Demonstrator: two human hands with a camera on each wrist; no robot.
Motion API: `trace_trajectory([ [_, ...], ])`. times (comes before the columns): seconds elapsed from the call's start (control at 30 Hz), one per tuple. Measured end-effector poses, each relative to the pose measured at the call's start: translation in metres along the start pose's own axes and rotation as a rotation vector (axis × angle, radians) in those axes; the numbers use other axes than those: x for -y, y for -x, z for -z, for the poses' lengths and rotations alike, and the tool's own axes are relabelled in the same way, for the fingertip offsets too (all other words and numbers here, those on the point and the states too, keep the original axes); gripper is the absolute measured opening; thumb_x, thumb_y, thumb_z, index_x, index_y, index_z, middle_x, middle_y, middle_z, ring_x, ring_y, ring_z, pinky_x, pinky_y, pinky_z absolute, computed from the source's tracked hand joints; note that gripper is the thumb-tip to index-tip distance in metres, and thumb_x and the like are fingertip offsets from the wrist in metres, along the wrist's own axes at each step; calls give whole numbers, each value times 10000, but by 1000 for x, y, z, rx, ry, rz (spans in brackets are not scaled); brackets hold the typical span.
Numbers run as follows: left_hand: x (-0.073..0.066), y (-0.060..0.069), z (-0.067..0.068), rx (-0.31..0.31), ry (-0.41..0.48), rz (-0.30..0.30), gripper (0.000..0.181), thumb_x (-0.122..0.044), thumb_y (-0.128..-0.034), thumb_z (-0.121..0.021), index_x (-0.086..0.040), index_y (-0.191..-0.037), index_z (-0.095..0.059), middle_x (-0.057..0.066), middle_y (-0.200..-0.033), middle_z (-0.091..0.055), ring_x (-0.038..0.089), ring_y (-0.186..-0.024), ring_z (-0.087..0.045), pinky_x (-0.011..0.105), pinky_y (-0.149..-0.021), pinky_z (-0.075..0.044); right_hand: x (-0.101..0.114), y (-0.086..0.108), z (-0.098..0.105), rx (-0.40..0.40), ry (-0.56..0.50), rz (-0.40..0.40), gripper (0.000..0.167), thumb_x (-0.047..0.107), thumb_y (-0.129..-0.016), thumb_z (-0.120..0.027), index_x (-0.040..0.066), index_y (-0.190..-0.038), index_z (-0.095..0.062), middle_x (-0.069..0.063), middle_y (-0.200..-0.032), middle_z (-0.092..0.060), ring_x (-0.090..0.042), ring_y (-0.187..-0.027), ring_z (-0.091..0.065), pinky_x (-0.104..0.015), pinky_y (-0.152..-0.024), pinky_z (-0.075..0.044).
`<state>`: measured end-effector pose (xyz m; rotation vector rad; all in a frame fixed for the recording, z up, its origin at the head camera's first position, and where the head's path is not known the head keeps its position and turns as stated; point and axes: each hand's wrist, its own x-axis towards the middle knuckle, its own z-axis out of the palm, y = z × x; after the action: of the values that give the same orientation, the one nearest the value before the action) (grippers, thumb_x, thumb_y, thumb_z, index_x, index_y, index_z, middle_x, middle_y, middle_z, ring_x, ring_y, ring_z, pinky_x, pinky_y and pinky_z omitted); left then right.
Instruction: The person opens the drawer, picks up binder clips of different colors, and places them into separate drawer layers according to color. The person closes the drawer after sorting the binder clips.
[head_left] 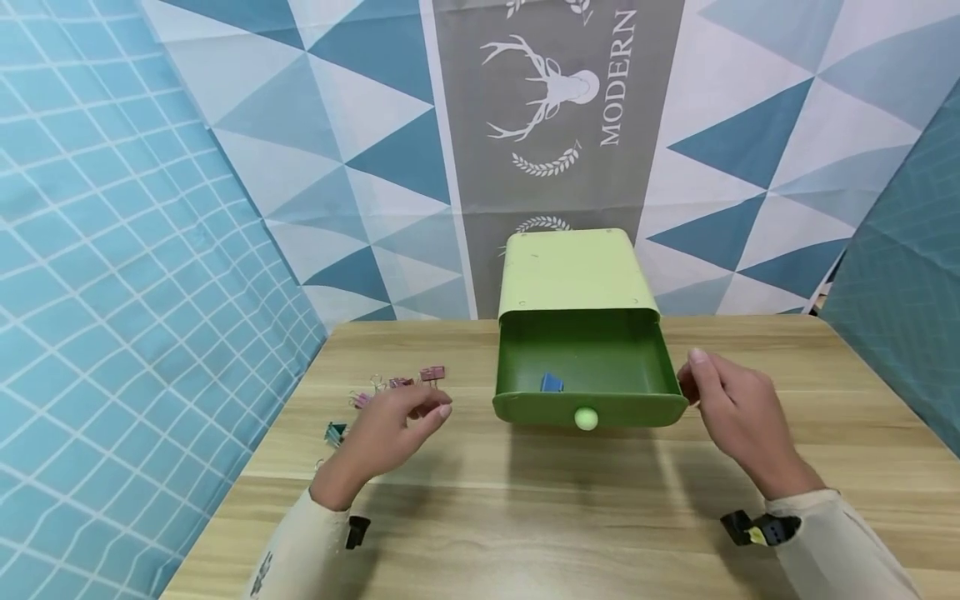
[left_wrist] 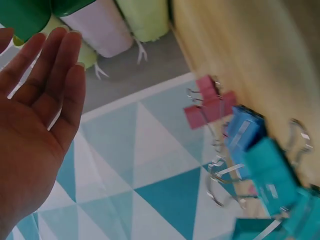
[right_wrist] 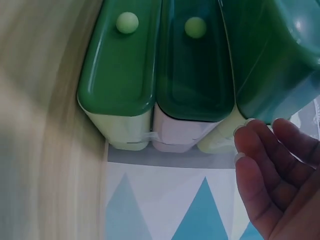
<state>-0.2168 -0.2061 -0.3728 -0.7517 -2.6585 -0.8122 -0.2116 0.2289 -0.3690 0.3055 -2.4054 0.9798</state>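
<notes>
My left hand (head_left: 390, 437) hovers with loosely bent, bare fingers left of the drawer box (head_left: 577, 271). In the left wrist view its palm is bare. Pink binder clips (head_left: 432, 373) and a teal binder clip (head_left: 335, 433) lie just beyond and left of it; a blue clip (left_wrist: 245, 130) also shows in the left wrist view. The top green drawer (head_left: 588, 408) is pulled out, with a blue binder clip (head_left: 552, 382) inside near the front. My right hand (head_left: 738, 408) is beside the drawer's right front corner, fingers relaxed. Whether it touches the drawer I cannot tell.
Under the pulled-out drawer are two more units, their green drawer fronts (right_wrist: 120, 70) pushed in, each with a round pale knob (right_wrist: 127, 22). The wooden table (head_left: 585, 533) meets a patterned cloth (head_left: 390, 150) behind and a blue cloth (head_left: 112, 292) at left.
</notes>
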Motion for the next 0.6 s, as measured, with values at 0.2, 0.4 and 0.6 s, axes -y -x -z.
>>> trace_trajectory([
  [0.2,6,22,-1,48,-11,95,262,-424,-1014,-584,-236,-1102,-744,-176,-1000,-679,-8,-864,-625,359,-773,-557,-4,-28,-6,14,-18,-58,504,420,-1090,-318,86,-948,-669,-76,-829,-683,-252,-756,-642,-365,-641,-476],
  [0.4,13,38,-7,66,-39,125,235,-387,-1013,-600,-222,-1103,-742,-166,-987,-689,-2,-871,-635,365,-762,-559,-3,-52,-12,3,-58,-60,526,447,-1082,-314,50,-1030,-656,-129,-914,-679,-293,-811,-647,-404,-696,-488],
  [0.6,14,48,-14,72,-81,120,246,-356,-1009,-614,-173,-1099,-752,-166,-982,-695,-18,-861,-630,314,-757,-545,-2,-70,-8,73,-51,-80,564,493,-1071,-294,31,-1243,-570,-168,-1054,-634,-314,-883,-627,-457,-715,-474],
])
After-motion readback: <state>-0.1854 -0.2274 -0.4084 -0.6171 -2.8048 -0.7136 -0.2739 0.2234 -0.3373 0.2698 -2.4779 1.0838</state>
